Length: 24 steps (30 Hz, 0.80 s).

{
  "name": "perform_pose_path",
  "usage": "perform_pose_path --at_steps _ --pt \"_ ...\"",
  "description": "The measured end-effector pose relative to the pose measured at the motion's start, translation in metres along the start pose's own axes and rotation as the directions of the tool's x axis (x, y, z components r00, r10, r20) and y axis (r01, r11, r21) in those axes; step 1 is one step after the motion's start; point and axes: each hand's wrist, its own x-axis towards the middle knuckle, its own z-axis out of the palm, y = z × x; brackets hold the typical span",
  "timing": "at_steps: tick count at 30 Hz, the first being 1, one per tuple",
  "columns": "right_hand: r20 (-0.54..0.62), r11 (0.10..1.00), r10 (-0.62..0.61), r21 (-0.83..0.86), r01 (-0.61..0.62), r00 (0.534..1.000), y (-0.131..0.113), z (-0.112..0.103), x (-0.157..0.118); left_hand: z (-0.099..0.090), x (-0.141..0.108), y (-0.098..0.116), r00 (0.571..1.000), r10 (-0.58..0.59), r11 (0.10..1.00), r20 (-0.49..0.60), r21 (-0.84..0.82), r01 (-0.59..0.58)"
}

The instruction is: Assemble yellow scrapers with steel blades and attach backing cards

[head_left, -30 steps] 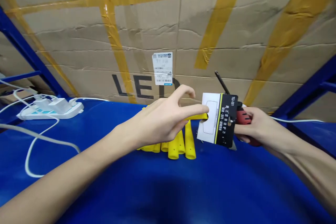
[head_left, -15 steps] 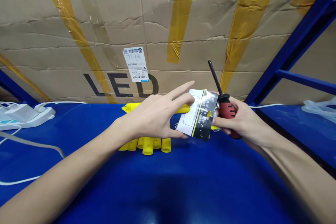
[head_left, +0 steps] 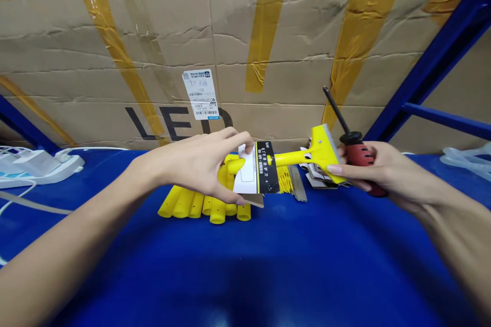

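A yellow scraper (head_left: 324,150) lies level in the air, its wide head to the right, pinched by my right hand (head_left: 378,163). That same hand also grips a screwdriver (head_left: 358,154) with a red and black handle, its dark shaft pointing up and left. A black and white card (head_left: 266,173) is threaded on the scraper's handle. My left hand (head_left: 203,163) has its fingers and thumb curved around the card's left edge, closed on it. Below that hand, several yellow tubes (head_left: 217,209) lie side by side on the blue table (head_left: 276,265).
Behind the scraper lie a pile of small yellow pieces (head_left: 284,180), a flat grey strip (head_left: 298,184) and some stacked cards (head_left: 320,180). A taped cardboard box (head_left: 230,46) stands behind. A white power strip (head_left: 57,171) is at left, a blue metal frame (head_left: 429,56) at right.
The card has moved left along the scraper's handle with my left hand, baring the yellow head. My right hand has shifted right with the screwdriver.
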Motion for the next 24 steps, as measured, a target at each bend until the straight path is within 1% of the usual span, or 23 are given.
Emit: perform_pose_path --at_steps 3,5,7,9,11,13,15,17,18,20,22,24 --pt "-0.075 0.997 -0.055 -0.049 0.051 0.996 0.006 -0.019 -0.002 -0.002 -0.001 -0.003 1.0 0.0 0.994 0.025 -0.107 0.003" --pt "-0.132 0.995 -0.094 -0.057 0.087 0.987 0.01 -0.028 -0.004 -0.003 0.001 -0.004 0.998 -0.021 0.981 0.057 -0.192 0.031" --pt "-0.167 0.994 -0.104 -0.053 0.096 0.981 0.013 -0.036 -0.006 -0.003 0.006 -0.006 0.997 -0.039 0.967 0.073 -0.247 0.056" --pt "-0.199 0.997 -0.075 -0.038 0.069 0.977 0.014 -0.044 -0.006 0.0 0.011 -0.007 0.998 -0.049 0.966 0.037 -0.253 0.057" --pt "-0.243 0.999 -0.05 0.001 0.052 0.969 0.015 -0.05 -0.005 0.005 0.018 -0.006 0.996 -0.088 0.964 -0.027 -0.256 0.078" --pt "-0.309 0.991 -0.059 0.099 0.094 0.949 0.015 -0.055 -0.003 0.011 0.03 0.001 0.987 -0.142 0.954 -0.071 -0.274 0.118" --pt "-0.368 0.948 -0.073 0.263 0.179 0.927 0.016 -0.057 -0.001 0.018 0.048 0.014 0.984 -0.152 0.955 -0.097 -0.271 0.121" --pt "-0.433 0.881 -0.082 0.389 0.268 0.898 0.016 -0.056 0.002 0.025 0.072 0.029 0.987 -0.083 0.974 -0.135 -0.219 0.051" --pt "-0.447 0.862 -0.076 0.42 0.284 0.891 0.017 -0.056 0.003 0.029 0.086 0.036 0.988 -0.034 0.979 -0.147 -0.206 0.003" --pt "-0.49 0.838 -0.064 0.446 0.313 0.869 0.019 -0.055 0.006 0.036 0.117 0.048 0.98 0.022 0.979 -0.195 -0.195 -0.061" --pt "-0.513 0.829 -0.053 0.456 0.324 0.857 0.022 -0.057 0.009 0.044 0.148 0.056 0.958 0.032 0.971 -0.284 -0.22 -0.097" --pt "-0.521 0.823 -0.044 0.464 0.327 0.852 0.026 -0.059 0.011 0.053 0.176 0.06 0.942 0.064 0.953 -0.328 -0.26 -0.156"
